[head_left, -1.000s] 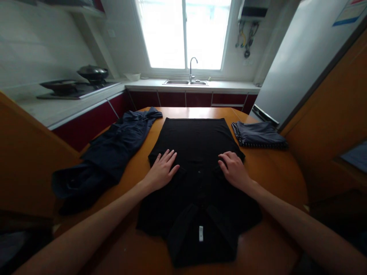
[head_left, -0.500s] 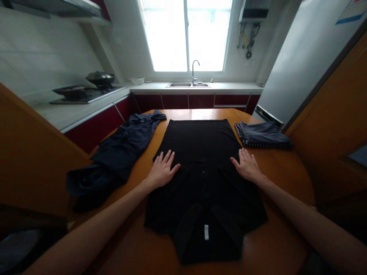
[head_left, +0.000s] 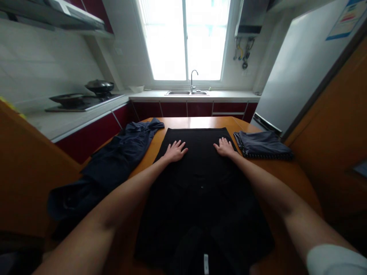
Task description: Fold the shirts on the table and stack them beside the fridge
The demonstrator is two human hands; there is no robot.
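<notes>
A black collared shirt (head_left: pixel 197 164) lies spread flat, front side up, its hem toward the window and its collar nearest me. A white label (head_left: pixel 206 263) shows inside the collar. My left hand (head_left: pixel 175 151) rests palm down on the lower left part of the shirt, fingers spread. On the lower right part, my right hand (head_left: pixel 224 147) lies flat in the same way, its thumb pointing inward. Neither hand grips the cloth.
The shirt is on a rounded wooden table (head_left: pixel 197 122). Rumpled dark blue clothes (head_left: pixel 114 156) lie along its left side. A folded grey-blue garment stack (head_left: pixel 262 144) sits at the right. Beyond are a sink (head_left: pixel 186 93), a stove (head_left: pixel 86 102) and a fridge (head_left: pixel 304 65).
Both hands have slid forward over the shirt, from its middle toward the hem, and come closer together. The view has tilted up slightly.
</notes>
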